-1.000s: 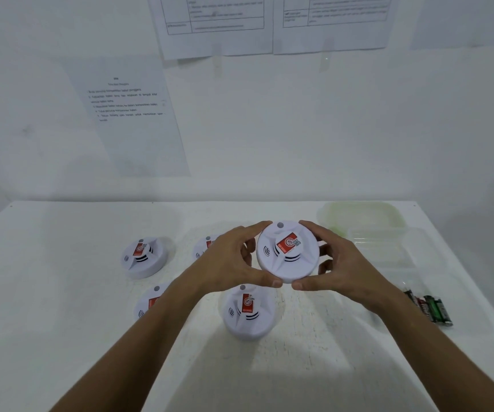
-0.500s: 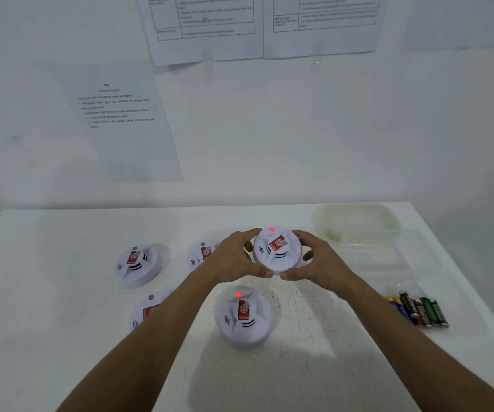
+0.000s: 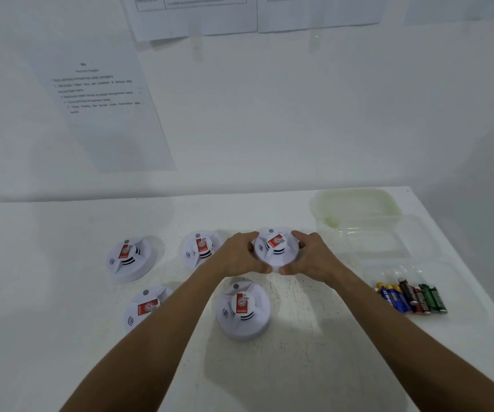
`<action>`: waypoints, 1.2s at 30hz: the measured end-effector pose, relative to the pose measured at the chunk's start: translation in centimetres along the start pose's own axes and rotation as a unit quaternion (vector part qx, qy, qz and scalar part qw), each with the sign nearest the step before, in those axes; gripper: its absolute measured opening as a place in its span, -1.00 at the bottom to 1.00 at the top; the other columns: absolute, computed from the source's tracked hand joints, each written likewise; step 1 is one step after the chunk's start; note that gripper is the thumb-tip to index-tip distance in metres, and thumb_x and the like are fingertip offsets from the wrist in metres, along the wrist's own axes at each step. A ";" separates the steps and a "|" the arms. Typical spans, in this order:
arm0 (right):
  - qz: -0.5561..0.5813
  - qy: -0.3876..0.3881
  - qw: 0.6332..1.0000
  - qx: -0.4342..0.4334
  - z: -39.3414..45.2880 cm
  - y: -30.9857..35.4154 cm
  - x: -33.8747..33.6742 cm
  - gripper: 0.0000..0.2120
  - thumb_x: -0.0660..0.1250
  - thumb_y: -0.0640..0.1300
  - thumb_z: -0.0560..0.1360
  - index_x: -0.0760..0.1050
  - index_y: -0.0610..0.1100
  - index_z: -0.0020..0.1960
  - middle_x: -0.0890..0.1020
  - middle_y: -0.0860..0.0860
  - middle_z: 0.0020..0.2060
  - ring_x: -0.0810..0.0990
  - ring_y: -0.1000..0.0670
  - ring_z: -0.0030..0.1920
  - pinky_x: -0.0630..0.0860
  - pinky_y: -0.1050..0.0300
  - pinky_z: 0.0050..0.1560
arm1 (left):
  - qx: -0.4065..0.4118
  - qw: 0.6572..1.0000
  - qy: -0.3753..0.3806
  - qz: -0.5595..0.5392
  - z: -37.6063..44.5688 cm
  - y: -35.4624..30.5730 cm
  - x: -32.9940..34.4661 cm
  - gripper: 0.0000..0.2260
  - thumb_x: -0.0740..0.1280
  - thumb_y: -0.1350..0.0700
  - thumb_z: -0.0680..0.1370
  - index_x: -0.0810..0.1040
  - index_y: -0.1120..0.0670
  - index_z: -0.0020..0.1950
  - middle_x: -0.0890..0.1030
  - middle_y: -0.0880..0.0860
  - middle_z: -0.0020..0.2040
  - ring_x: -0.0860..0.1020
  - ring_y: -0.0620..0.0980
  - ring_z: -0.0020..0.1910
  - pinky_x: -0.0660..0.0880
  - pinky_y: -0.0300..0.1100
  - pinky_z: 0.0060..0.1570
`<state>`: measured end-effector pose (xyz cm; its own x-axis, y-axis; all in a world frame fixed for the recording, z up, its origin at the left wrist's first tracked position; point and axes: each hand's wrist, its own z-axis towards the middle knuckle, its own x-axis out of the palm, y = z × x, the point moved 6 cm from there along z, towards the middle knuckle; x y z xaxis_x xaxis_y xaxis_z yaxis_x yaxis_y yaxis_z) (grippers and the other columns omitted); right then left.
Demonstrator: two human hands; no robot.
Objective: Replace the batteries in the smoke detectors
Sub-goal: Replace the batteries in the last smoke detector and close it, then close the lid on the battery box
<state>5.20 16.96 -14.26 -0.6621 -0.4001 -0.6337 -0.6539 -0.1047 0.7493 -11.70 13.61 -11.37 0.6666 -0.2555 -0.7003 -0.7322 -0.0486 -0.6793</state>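
At the far middle of the white table [image 3: 46, 337], the round white plastic smoke detector [image 3: 275, 248] has come down from chest height and now sits on or just above the surface, left hand [image 3: 237, 257] and right hand [image 3: 314, 257] still clasping its rim. Setting it among four other detectors suggests it is finished; loose batteries [image 3: 412, 295] lie to the right.

I am counting five smoke detectors [image 3: 275, 248] on the surface [image 3: 46, 263], roughly six batteries [image 3: 412, 295] in a bunch, two clear containers [image 3: 355, 208], three wall papers [image 3: 103, 108], two hands [image 3: 240, 254].
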 end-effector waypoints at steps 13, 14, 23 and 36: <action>0.027 -0.017 0.999 -0.038 -3.6 3.0 -4.9 -0.24 0.57 -0.05 0.38 0.31 0.00 0.49 0.46 0.00 0.25 0.53 0.01 0.08 0.48 0.22 -0.02 | -0.035 0.995 -0.061 0.063 -2.0 -4.6 -1.8 -0.33 0.49 -0.06 0.44 0.31 -0.01 0.48 0.45 0.03 0.31 0.51 0.03 0.19 0.45 -0.13 0.14; 0.026 -0.025 0.998 -0.059 -3.9 3.5 -6.0 -0.30 0.56 -0.04 0.39 0.36 0.01 0.45 0.49 0.01 0.22 0.54 0.04 0.03 0.47 0.28 -0.07 | -0.030 0.995 -0.070 0.061 -1.8 -5.3 -2.0 -0.33 0.47 -0.09 0.45 0.28 -0.05 0.49 0.44 0.02 0.32 0.51 0.00 0.17 0.46 -0.13 0.14; -0.132 -0.111 0.982 -0.078 -3.2 -0.1 -18.5 -0.46 0.47 -0.11 0.46 0.44 -0.12 0.41 0.49 -0.09 0.30 0.45 -0.06 0.30 0.37 0.15 0.30 | 0.031 0.992 -0.087 0.085 5.0 -15.9 -0.3 -0.44 0.39 -0.07 0.51 0.34 -0.04 0.48 0.36 0.05 0.38 0.42 0.02 0.33 0.40 -0.12 0.25; -0.224 -0.012 0.973 0.058 4.0 -10.2 -23.6 -0.36 0.36 0.09 0.54 0.24 -0.04 0.53 0.33 -0.20 0.43 0.28 -0.22 0.46 0.30 -0.08 0.43 | -0.111 0.981 -0.075 0.140 15.4 -14.1 5.1 -0.45 0.25 -0.24 0.48 0.43 0.09 0.33 0.48 0.21 0.27 0.47 0.21 0.24 0.46 0.08 0.21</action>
<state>26.03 31.11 -7.75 -0.3086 -0.3161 -0.8971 -0.9148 -0.1597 0.3710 4.18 27.87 -8.68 0.4349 -0.1441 -0.8889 -0.8912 -0.2102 -0.4020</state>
